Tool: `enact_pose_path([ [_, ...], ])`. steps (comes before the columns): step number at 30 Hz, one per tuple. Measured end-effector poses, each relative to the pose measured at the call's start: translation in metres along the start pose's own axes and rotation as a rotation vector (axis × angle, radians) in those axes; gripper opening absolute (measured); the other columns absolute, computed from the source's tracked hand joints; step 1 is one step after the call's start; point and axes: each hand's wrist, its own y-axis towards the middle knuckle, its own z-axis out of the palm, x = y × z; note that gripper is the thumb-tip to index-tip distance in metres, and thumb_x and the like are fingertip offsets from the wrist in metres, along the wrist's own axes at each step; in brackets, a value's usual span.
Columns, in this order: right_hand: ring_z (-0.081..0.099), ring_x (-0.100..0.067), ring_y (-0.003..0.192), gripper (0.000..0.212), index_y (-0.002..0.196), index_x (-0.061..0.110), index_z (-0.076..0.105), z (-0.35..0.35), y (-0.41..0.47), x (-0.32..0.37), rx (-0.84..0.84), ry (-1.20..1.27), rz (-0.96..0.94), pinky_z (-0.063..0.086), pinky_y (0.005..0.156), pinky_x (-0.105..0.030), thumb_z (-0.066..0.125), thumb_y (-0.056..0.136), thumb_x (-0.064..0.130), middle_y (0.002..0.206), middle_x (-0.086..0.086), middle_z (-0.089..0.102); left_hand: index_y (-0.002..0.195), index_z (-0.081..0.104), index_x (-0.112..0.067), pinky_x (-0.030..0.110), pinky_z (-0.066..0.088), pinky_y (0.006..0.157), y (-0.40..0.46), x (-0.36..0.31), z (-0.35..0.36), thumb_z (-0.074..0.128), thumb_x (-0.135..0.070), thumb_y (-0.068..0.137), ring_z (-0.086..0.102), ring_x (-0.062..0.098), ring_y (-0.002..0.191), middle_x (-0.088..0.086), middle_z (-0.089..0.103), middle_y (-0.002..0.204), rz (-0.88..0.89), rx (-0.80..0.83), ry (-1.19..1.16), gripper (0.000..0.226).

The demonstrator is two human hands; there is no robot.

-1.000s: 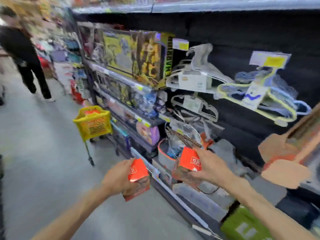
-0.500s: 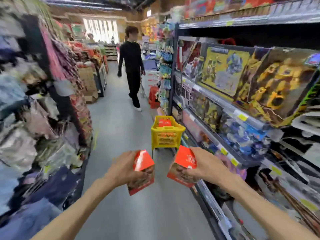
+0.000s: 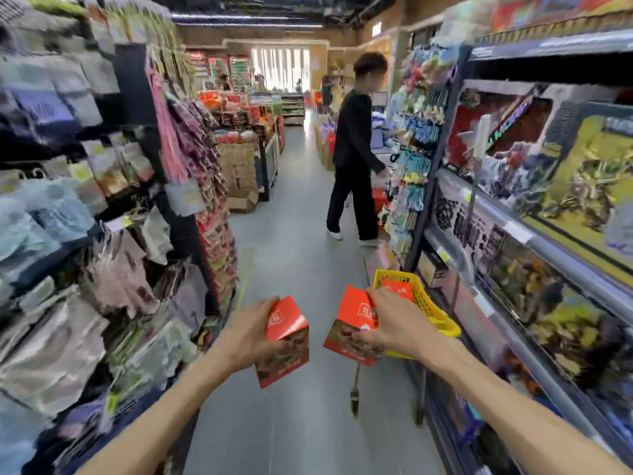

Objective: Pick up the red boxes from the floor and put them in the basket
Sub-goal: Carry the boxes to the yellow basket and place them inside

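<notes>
I carry two red boxes at chest height over the aisle floor. My left hand grips one red box from its left side. My right hand grips the other red box from its right side. The yellow basket stands on wheeled legs just beyond my right hand, against the right shelving. At least one red box lies inside it. My right hand and its box cover the basket's near left part.
Toy boxes fill the shelves on the right. Hanging clothes and packets crowd the racks on the left. A person in black stands farther down the grey aisle floor, beside the right shelving.
The view has swung from the right-hand shelf to straight down the aisle. The basket now appears much closer, right behind my right hand. Both hands still grip their boxes.
</notes>
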Motion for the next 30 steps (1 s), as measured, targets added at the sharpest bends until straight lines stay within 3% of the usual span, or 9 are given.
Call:
enact_pose_path([
  [4, 0.059, -0.025, 0.108, 0.083, 0.137, 0.025, 0.042, 0.020, 0.096, -0.023, 0.020, 0.006, 0.026, 0.049, 0.085, -0.040, 0.069, 0.069, 0.065, 0.119, -0.001, 0.060, 0.136, 0.051, -0.016, 0.036, 0.046, 0.093, 0.090, 0.048, 0.001, 0.065, -0.069, 0.061, 0.057, 0.025, 0.116, 0.006, 0.062, 0.127, 0.015, -0.013, 0.021, 0.093],
  [10, 0.058, -0.024, 0.107, 0.088, 0.138, 0.025, 0.039, 0.044, 0.244, -0.060, -0.006, -0.024, 0.087, 0.036, 0.071, -0.032, 0.071, 0.068, 0.066, 0.120, 0.001, 0.059, 0.141, 0.045, -0.019, 0.034, 0.044, 0.096, 0.251, 0.135, 0.011, 0.073, -0.061, 0.065, 0.055, 0.022, 0.119, 0.003, 0.059, 0.131, 0.049, 0.005, -0.010, 0.091],
  [15, 0.058, -0.022, 0.105, 0.091, 0.138, 0.028, 0.035, 0.042, 0.358, -0.106, -0.024, -0.004, 0.197, 0.042, 0.073, -0.036, 0.066, 0.066, 0.075, 0.115, 0.002, 0.056, 0.143, 0.044, -0.022, 0.038, 0.045, 0.096, 0.407, 0.179, 0.006, 0.067, -0.069, 0.061, 0.055, 0.025, 0.118, 0.002, 0.059, 0.129, 0.178, 0.075, 0.068, 0.097],
  [18, 0.057, -0.024, 0.110, 0.098, 0.141, 0.024, 0.036, 0.036, 0.407, -0.141, -0.047, -0.032, 0.276, 0.040, 0.074, -0.032, 0.061, 0.065, 0.079, 0.132, -0.006, 0.054, 0.144, 0.042, -0.021, 0.038, 0.043, 0.096, 0.493, 0.182, 0.014, 0.062, -0.070, 0.056, 0.054, 0.026, 0.119, 0.003, 0.057, 0.131, 0.228, 0.117, 0.072, 0.103],
  [23, 0.058, -0.023, 0.100, 0.094, 0.135, 0.027, 0.038, 0.032, 0.464, -0.207, -0.050, -0.063, 0.432, 0.050, 0.079, -0.041, 0.060, 0.062, 0.083, 0.112, 0.001, 0.057, 0.146, 0.039, -0.021, 0.036, 0.042, 0.094, 0.623, 0.164, 0.050, 0.066, -0.069, 0.060, 0.053, 0.024, 0.118, 0.002, 0.055, 0.132, 0.401, 0.179, 0.035, 0.102],
  [30, 0.055, -0.024, 0.114, 0.095, 0.137, 0.025, 0.040, 0.046, 0.512, -0.316, -0.090, -0.074, 0.654, 0.047, 0.089, -0.040, 0.057, 0.062, 0.082, 0.124, 0.000, 0.056, 0.143, 0.039, -0.020, 0.041, 0.044, 0.094, 0.783, 0.111, 0.128, 0.058, -0.078, 0.060, 0.053, 0.027, 0.118, 0.003, 0.055, 0.132, 0.672, 0.291, 0.012, 0.103],
])
